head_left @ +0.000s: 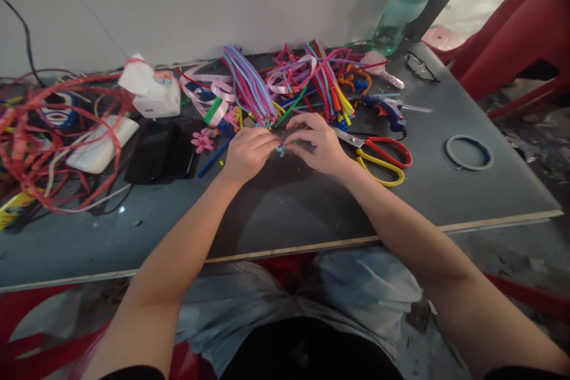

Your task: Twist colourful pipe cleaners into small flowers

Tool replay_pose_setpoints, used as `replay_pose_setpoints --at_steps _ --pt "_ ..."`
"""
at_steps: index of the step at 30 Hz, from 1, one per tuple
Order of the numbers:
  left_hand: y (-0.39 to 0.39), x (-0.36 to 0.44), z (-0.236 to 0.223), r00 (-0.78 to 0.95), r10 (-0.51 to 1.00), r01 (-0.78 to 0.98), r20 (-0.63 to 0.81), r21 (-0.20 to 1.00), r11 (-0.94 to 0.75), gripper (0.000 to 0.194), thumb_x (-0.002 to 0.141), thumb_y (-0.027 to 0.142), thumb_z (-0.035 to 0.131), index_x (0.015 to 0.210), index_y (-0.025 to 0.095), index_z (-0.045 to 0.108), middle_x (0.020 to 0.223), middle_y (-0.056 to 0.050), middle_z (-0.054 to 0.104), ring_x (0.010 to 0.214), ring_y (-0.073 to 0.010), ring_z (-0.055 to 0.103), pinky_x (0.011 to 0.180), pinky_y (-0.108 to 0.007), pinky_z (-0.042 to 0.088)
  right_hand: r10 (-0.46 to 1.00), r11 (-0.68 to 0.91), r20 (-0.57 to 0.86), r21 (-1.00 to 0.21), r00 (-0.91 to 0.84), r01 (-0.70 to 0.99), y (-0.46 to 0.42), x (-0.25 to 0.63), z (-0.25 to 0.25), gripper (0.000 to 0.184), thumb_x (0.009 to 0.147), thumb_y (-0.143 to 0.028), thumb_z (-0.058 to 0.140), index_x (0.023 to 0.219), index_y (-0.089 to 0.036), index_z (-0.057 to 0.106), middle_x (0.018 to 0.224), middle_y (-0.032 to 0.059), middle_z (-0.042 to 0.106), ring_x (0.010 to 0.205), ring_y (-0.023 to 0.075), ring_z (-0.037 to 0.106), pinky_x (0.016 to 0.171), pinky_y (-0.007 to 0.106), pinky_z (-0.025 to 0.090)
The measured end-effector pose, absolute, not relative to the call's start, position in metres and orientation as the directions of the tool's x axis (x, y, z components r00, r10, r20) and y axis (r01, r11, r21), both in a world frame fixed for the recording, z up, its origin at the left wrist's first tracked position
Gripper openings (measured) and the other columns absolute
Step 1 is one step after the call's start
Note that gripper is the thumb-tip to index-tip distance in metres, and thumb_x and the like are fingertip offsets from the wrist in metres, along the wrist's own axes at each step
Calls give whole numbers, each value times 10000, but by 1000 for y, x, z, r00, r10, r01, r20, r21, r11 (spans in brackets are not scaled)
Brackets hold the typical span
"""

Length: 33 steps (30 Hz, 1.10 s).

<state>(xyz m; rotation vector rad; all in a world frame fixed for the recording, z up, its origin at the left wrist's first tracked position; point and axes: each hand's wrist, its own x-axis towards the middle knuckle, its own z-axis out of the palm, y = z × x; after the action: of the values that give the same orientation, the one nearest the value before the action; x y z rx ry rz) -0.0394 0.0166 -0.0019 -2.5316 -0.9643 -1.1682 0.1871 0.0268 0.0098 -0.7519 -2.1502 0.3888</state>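
Observation:
Between my fingertips is a small light-blue piece of pipe cleaner (280, 149), bent into loops whose exact shape is too small to tell. My left hand (250, 153) pinches it from the left side. From the right, my right hand (315, 143) has thumb and fingers closed on it too. Just beyond my hands lie a bundle of purple and pink pipe cleaners (252, 86) and a multicoloured bundle (327, 80). Red and yellow-handled scissors (385, 157) rest beside my right wrist. A pink pipe-cleaner flower (203, 141) lies left of my left hand.
Tangled red ribbon (31, 130), a white box (158, 95) and black phones (155, 151) occupy the left. On the right are a blue glue gun (388, 111), a hairbrush (385, 71), a grey ring (468, 152) and a green bottle (407, 3). A wall stands behind.

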Motion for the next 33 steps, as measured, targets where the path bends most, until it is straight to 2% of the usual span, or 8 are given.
replay_pose_setpoints --at_steps 5,9,13,17,20,23,27,33 --pt "17 -43 -3 534 466 623 706 43 -781 278 1033 254 512 1030 240 790 1001 -55 804 970 -189 712 819 -352 503 629 777 564 -481 -536 406 26 184 8 190 964 -272 566 938 -234 750 1199 99 640 1115 275 564 1013 514 446" --pt "15 -43 -1 603 506 604 617 61 -794 272 1038 269 510 1070 235 777 1061 -68 793 1017 -201 707 846 -365 507 651 759 523 -474 -550 446 26 184 8 211 967 -256 536 913 -227 738 1186 111 634 1148 287 549 1035 521 427" --pt "13 -41 -2 608 532 588 590 116 -801 281 1041 285 502 1055 242 779 1042 -72 786 1025 -215 702 855 -390 507 654 755 510 -484 -560 442 27 186 10 201 947 -250 564 854 -230 740 1130 97 636 1116 272 560 1017 499 441" --pt "15 -43 -4 487 590 628 644 211 -749 255 1018 344 558 1041 230 784 1047 -96 784 1021 -245 707 848 -422 497 699 716 571 -558 -431 420 21 185 16 131 902 -298 655 906 -234 769 1049 76 676 999 233 613 931 436 498" --pt "14 -47 -5 380 633 650 675 292 -701 239 993 375 607 1087 236 777 1087 -104 785 1035 -271 714 857 -450 492 761 648 554 -675 -337 352 13 181 19 206 886 -391 709 957 -215 787 914 56 735 785 174 628 763 347 526" --pt "10 -50 -5 372 664 644 648 335 -688 244 987 371 623 1167 273 756 1152 -94 785 1070 -281 717 856 -446 491 822 567 503 -766 -267 302 6 174 17 276 870 -467 738 886 -199 804 842 51 772 645 133 602 644 297 509" --pt "6 -50 -7 421 657 628 626 321 -709 300 997 350 608 1272 302 716 1200 -92 778 1081 -282 715 834 -430 488 856 516 480 -809 -191 280 1 167 15 331 847 -517 755 888 -196 821 861 62 796 681 141 651 630 275 526" --pt "6 -50 -8 444 617 651 650 240 -720 309 1008 307 595 1292 276 713 1205 -113 778 1057 -271 730 832 -408 501 808 589 560 -754 -185 292 -2 167 16 248 905 -409 699 900 -201 835 862 59 803 675 127 662 611 255 521"
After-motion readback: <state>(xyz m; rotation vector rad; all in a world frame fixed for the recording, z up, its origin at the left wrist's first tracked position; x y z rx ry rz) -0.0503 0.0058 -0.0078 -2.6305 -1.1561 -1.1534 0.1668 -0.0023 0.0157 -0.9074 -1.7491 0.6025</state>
